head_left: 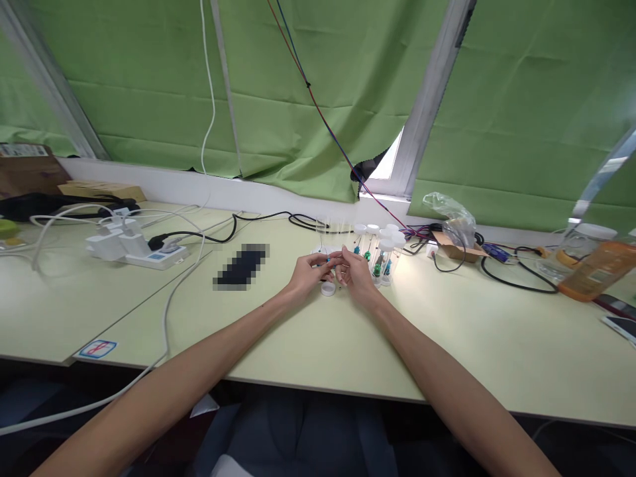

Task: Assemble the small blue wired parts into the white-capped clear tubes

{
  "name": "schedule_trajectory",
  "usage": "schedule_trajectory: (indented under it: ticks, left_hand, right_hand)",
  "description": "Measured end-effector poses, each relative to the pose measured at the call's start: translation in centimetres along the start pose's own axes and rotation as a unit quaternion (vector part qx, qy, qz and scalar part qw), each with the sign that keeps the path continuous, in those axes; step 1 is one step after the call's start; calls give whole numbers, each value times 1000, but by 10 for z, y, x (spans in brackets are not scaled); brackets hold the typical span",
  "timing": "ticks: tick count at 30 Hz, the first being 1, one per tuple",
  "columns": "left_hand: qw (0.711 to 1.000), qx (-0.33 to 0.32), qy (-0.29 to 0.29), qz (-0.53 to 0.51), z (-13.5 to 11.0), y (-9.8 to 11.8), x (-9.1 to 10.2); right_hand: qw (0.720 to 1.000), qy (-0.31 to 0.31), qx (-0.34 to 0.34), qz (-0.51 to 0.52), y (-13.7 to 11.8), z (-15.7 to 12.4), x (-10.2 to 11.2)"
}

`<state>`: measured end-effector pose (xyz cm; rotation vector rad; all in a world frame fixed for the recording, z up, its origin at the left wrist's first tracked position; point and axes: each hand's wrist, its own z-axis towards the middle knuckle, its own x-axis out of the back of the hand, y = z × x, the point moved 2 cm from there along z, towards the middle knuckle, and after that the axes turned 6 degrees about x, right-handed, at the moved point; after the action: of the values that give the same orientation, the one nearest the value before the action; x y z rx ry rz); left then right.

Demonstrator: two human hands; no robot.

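Both my hands meet at the middle of the pale green table (pixel 447 338). My left hand (pixel 309 275) and my right hand (pixel 354 271) have their fingers pinched together on a small blue-tipped thing (pixel 330 261) held between them; it is too small to name. A small white cap (pixel 328 289) lies on the table just below my hands. Right behind them stands a group of clear vials with white caps (pixel 385 255), with green and blue bits inside.
A white power strip with plugs (pixel 134 248) and white and black cables lie at the left. A dark blurred object (pixel 242 266) lies left of my hands. A crumpled plastic bag (pixel 450 212), a small cardboard box, an orange bottle (pixel 593 268) and a phone sit at the right.
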<state>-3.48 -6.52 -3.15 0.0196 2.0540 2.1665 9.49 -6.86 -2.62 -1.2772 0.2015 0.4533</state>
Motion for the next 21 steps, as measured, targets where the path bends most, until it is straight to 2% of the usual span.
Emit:
schedule_trajectory:
  ticks: [11,21]
  left_hand:
    - [999,-1,-12,-31,-2,5,-1]
    - [999,-6,-16,-26,-2,3,-2]
  right_hand:
    - [999,-46,13,12,-2,-3,-6]
    - [999,-24,23,-12,0,-4,-6]
